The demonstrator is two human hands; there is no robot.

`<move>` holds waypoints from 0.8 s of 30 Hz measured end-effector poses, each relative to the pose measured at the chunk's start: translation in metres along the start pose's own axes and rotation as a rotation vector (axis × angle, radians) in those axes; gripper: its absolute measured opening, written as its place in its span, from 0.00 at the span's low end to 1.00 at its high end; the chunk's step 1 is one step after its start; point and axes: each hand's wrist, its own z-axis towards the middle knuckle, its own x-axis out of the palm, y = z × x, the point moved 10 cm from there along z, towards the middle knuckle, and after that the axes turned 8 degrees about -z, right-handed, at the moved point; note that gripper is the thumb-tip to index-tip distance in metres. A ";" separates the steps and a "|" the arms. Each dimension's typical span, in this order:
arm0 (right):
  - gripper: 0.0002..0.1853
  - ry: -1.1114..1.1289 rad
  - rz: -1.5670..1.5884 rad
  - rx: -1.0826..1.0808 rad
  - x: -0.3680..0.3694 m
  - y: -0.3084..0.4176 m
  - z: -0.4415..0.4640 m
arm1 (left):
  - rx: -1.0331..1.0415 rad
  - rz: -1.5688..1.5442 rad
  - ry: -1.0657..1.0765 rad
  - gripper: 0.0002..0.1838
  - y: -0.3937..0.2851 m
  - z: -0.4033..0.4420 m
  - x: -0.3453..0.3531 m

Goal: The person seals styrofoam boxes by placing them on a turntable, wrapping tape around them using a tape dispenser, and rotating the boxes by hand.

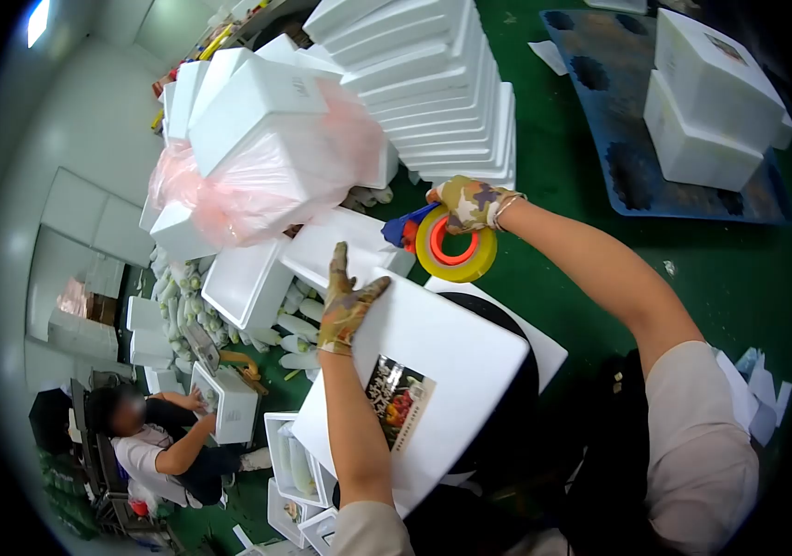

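A white foam box with a printed label on its top lies tilted in front of me. My left hand, in a camouflage-patterned glove, rests at the box's far left corner with thumb and fingers spread. Above the box's far right side, my right hand, gloved alike, grips a tape dispenser with a blue part. A wide roll of yellow tape with an orange core sits on it. Beneath the box is a dark round surface, mostly hidden.
Stacked foam lids or boxes rise ahead. Pink plastic film drapes over foam boxes at left, near piled wrapped pale vegetables. A blue pallet bears foam boxes. Another person handles a foam box at lower left.
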 end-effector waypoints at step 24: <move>0.35 -0.029 -0.041 0.003 0.032 -0.066 -0.247 | -0.232 0.276 -0.035 0.32 0.012 -0.009 -0.008</move>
